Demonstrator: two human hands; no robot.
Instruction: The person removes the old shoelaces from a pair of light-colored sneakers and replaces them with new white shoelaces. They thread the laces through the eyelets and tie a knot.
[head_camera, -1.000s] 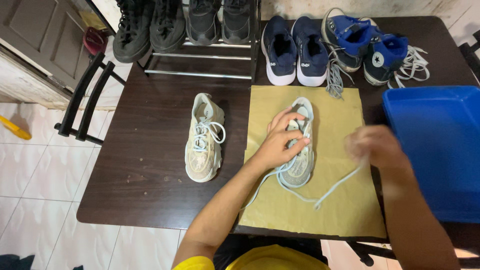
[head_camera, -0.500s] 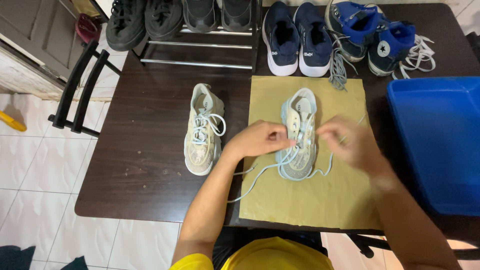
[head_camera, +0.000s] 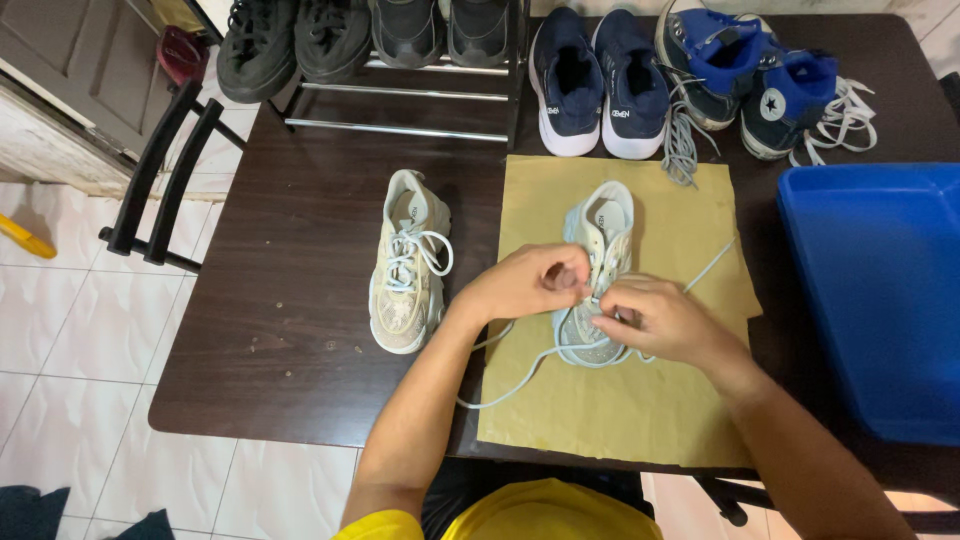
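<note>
A pale beige sneaker (head_camera: 598, 238) lies on a tan paper sheet (head_camera: 620, 410), toe towards me. My left hand (head_camera: 530, 282) pinches its light lace (head_camera: 520, 370) at the eyelets on the shoe's left side. My right hand (head_camera: 660, 318) covers the toe end and grips the lace there. One loose lace end trails right across the paper, another runs off the paper's left edge. The matching sneaker (head_camera: 407, 262), fully laced, lies to the left on the dark wooden table (head_camera: 290, 340).
A blue plastic tray (head_camera: 880, 290) sits at the right. A navy pair (head_camera: 595, 85) and a blue high-top pair (head_camera: 750, 80) stand at the table's far edge. A metal rack (head_camera: 400, 95) holds black shoes. A black chair back (head_camera: 165, 185) stands at the left.
My right hand swung in from the right, pulling the lace, and now rests on the shoe's toe. My left hand shifted from on top of the shoe to its left side.
</note>
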